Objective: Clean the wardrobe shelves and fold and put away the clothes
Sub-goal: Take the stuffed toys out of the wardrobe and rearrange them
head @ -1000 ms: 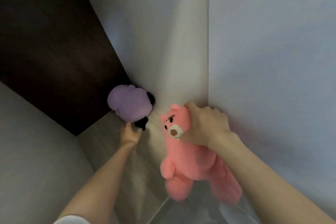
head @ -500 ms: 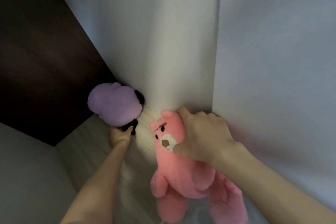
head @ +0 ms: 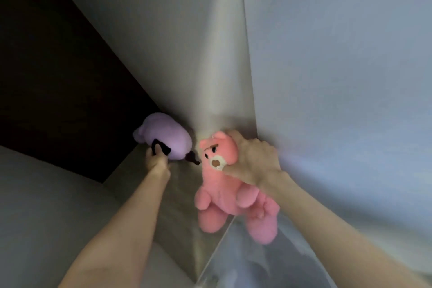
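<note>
Wardrobe interior, head view only. Pale side and back walls (head: 327, 54) meet in a far corner, with a dark panel (head: 58, 77) at far left. The wood-grain shelf (head: 177, 196) runs from near centre to that corner, and its near edge meets a glossy, blurred surface (head: 236, 264) I cannot identify. No clothes in sight.

- The purple plush toy (head: 163, 133) sits deep in the corner, left of centre. The left hand (head: 156, 159) is curled round one of its black parts at the near underside. The grip is small, on an appendage rather than the body.
- The pink bear (head: 222, 194) is right of the purple toy, its head near the back wall and its legs hanging past the shelf's near edge. The right hand (head: 252, 159) is clamped over the side of its head, thumb by the muzzle.
- The two toys lie just beside each other. I cannot tell whether they touch.

Risks, as I judge them:
- Pulling the purple toy by its black part could strain a seam, or the part could slip from the fingers and leave the toy in the corner.
- The bear's body swings free below the grip, so a quick pull could knock it against the shelf edge or loosen the hold.
- Both arms are reaching far in with dim light, so a drop would be hard to see.
- The shelf cannot be wiped until both toys are out.
</note>
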A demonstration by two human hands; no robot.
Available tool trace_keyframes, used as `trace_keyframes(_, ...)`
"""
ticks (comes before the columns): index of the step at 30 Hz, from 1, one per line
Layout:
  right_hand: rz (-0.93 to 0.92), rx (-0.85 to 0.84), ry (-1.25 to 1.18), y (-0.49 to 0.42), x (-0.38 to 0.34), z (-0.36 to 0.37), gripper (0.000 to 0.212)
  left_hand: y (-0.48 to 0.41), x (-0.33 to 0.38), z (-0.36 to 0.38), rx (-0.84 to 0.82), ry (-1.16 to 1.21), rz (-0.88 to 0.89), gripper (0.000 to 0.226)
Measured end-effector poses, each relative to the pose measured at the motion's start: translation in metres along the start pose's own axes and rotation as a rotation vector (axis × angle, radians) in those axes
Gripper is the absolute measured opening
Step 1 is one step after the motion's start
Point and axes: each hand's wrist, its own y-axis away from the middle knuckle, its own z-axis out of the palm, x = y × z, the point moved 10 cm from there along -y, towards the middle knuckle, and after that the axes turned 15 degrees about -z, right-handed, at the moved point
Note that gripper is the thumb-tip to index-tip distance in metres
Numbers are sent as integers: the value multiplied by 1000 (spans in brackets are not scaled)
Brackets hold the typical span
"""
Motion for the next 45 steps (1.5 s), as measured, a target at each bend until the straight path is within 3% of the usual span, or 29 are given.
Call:
trace_keyframes(5,174,104,-135,62,-4,-78,73,118,10,-18,-90,152,-152,41)
trace_keyframes(11,225,8,-84,143,-35,-200,72,252,8,-41,-176,-297,-220,47)
trace_keyframes(17,285,-13,-59,228,-83,-332,71,439,56,-74,-266,-268,-309,31)
trace_keyframes(24,466,45,6,342,-120,-453,72,600,107,-77,-609,-498,-310,14)
trace_keyframes(33,832,307,12,535,-156,-532,78,740,94,-60,-935,-812,-239,24)
trace_keyframes(38,1000,491,15,634,-162,-562,73,826,64,-46,-1070,-864,-316,6)
trace_keyframes(42,1119,639,20,714,-144,-581,73,882,30,-21,-1130,-883,-365,6)
trace_keyframes(45,1181,728,10,770,-116,-590,79,917,-4,7,-1135,-883,-391,28)
